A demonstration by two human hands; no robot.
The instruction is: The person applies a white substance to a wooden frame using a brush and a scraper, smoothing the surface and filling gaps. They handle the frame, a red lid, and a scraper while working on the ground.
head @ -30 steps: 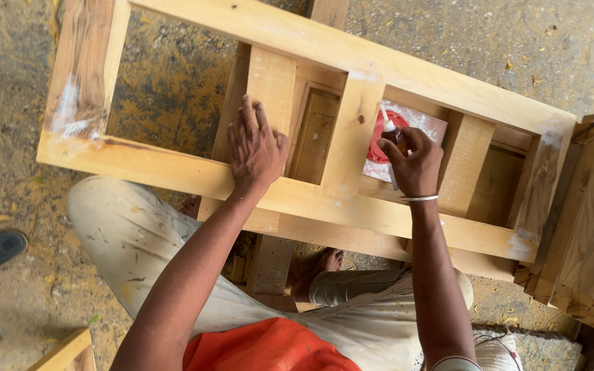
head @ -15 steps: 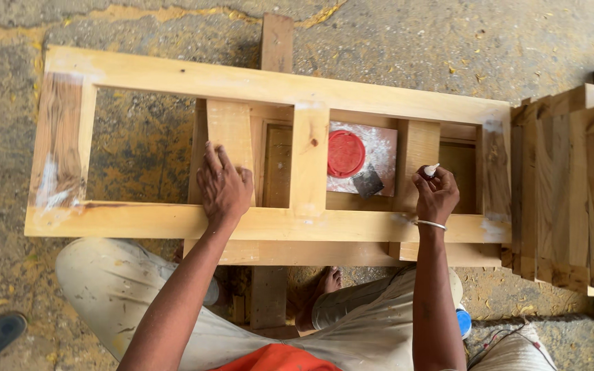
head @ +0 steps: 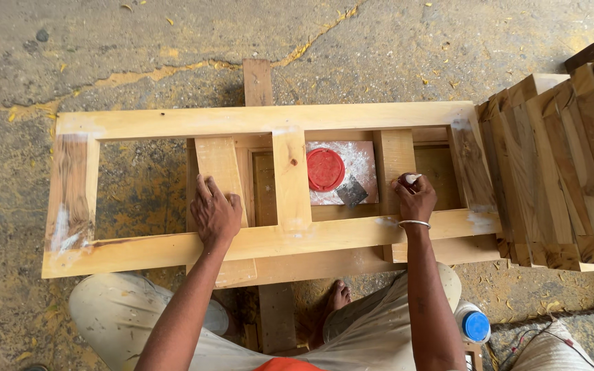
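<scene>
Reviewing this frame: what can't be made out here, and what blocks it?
- Head view: what the right hand pinches; only a white tip shows, fingers cover the rest.
- The small dark scraper beside the red lid: too small to tell its handle.
- The blue-capped bottle: body hidden by the leg.
- The stacked wooden frames: cut off by the right edge.

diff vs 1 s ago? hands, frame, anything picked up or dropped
The right hand left the red lid and moved right, to the upright beside it, holding a small white dab at its fingertips. The left hand stays flat on the wooden frame, which lies unmoved.
</scene>
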